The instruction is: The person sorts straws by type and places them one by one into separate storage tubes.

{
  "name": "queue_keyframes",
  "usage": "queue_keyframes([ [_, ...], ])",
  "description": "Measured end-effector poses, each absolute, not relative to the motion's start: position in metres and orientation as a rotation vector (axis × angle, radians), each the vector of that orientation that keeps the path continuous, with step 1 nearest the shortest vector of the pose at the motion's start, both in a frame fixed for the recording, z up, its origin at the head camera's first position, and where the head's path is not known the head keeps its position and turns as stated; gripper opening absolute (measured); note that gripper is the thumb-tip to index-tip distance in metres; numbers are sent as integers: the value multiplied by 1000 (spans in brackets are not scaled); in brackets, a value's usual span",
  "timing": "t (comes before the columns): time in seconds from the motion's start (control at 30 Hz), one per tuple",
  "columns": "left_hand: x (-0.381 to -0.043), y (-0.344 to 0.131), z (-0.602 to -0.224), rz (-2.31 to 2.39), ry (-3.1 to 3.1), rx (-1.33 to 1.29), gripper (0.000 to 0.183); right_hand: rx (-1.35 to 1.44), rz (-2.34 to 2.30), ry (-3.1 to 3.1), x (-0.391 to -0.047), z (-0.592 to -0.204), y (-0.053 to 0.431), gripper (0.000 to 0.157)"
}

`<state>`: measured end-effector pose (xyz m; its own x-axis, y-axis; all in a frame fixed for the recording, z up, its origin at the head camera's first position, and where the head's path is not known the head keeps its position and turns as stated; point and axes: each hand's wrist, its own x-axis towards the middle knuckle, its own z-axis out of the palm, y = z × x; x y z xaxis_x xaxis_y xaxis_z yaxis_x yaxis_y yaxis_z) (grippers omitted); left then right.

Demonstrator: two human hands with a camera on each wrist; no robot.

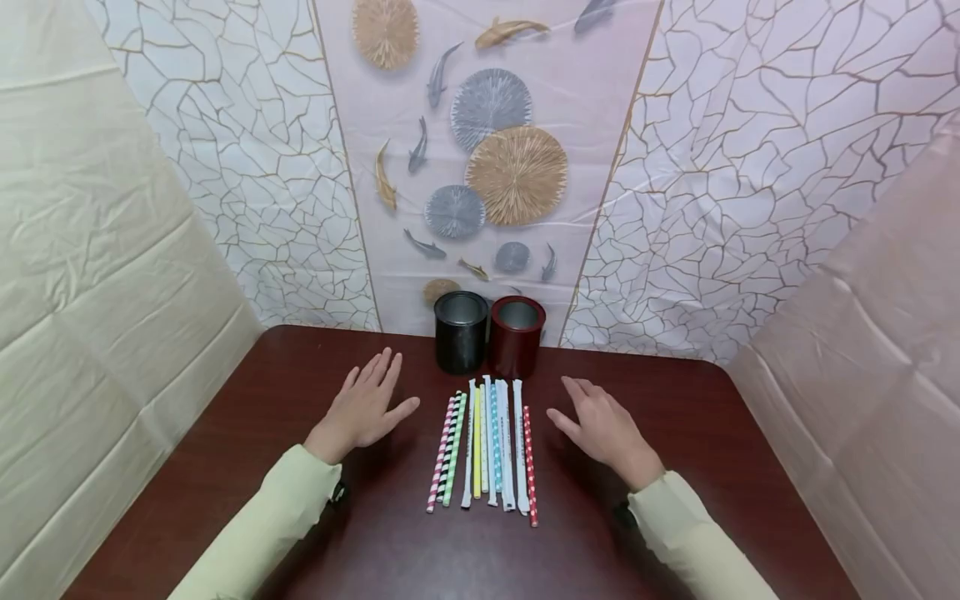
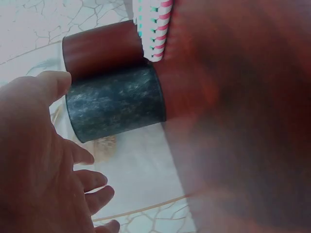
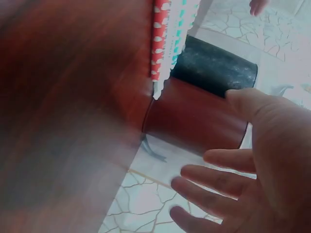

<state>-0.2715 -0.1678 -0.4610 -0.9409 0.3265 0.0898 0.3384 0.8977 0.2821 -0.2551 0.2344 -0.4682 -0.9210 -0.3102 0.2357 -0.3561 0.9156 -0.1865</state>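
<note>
Straws (image 1: 477, 446), striped, dotted and wrapped, lie between our left hand (image 1: 363, 410) and right hand (image 1: 604, 426), each grip wide, empty; we should pinch them singly, mid-length.

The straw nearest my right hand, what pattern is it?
That straw is red with white dots, shown best in the right wrist view.

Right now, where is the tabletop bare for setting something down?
Bare tabletop: nearer than the drinking straws, between the sleeves; outward of left hand and right hand. Crowded: the middle, straws packed before the black canister and dark red canister.
</note>
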Motion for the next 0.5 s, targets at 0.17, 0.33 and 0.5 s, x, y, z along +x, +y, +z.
queue_keyframes([
  [0.17,-287,-164,-443,-552,-3033,-561,92,567,540,-2930,-268,-458,228,57],
  [0.33,-304,-158,-427,-630,-3029,-582,91,504,710,-3032,-280,-452,218,46],
  [0.5,-320,-148,-415,-678,-3027,-553,90,435,751,-3089,-290,-454,207,36],
])
